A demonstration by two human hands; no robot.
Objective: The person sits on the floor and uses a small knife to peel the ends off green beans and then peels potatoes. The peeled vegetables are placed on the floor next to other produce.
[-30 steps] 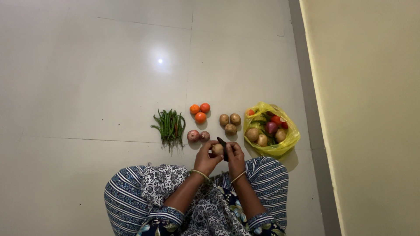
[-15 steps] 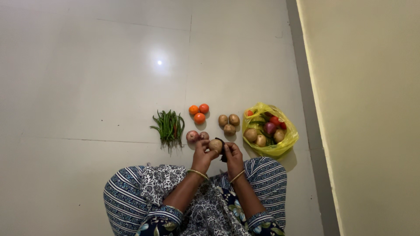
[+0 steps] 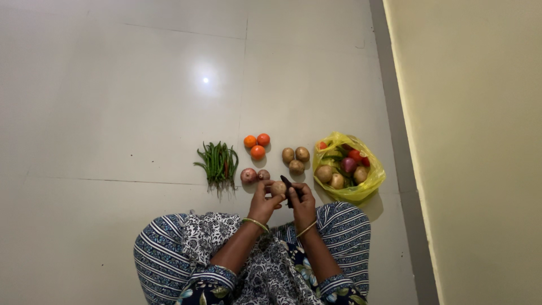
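Note:
My left hand (image 3: 262, 202) grips a small brown potato (image 3: 278, 187) just above my lap. My right hand (image 3: 304, 203) holds a dark knife (image 3: 287, 185) with its blade against the potato's right side. On the floor just beyond my hands lie two reddish onions (image 3: 254, 175), three potatoes (image 3: 296, 158) and three orange tomatoes (image 3: 256, 144).
A bunch of green chillies (image 3: 218, 162) lies to the left of the onions. A yellow plastic bag (image 3: 351, 168) with several vegetables stands at the right, near a cream wall (image 3: 474, 141). I sit cross-legged on a pale tiled floor (image 3: 113, 113).
My hands with the potato and knife have shifted slightly; the knife blade now rests on the potato. The vegetables on the floor have not moved.

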